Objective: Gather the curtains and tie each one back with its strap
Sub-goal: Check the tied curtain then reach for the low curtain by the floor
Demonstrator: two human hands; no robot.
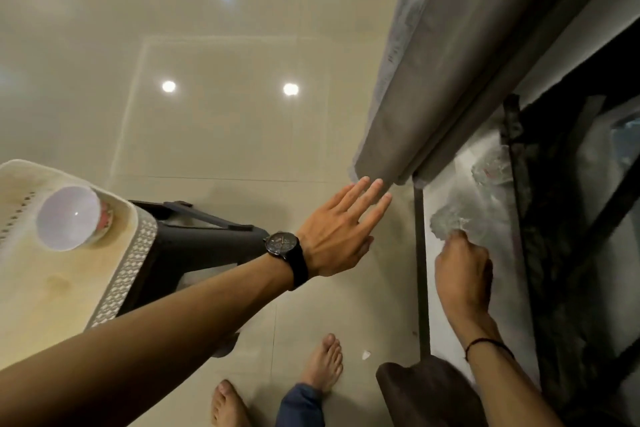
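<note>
Left hand (341,232) flat-fingered at the hem of the heavy grey fabric curtain (433,80)
Right hand (462,274), just right of that curtain, curls round pale sheer cloth (450,222); gathering looks barely started, so the next move calls for bunching the folds together; no strap shows

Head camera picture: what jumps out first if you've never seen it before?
The left hand, wearing a black watch, stretches flat-fingered to the bottom edge of the grey curtain in the middle. At right, the right hand curls by the pale sheer fabric; I can't tell whether it grips. A white bowl sits far left.
</note>
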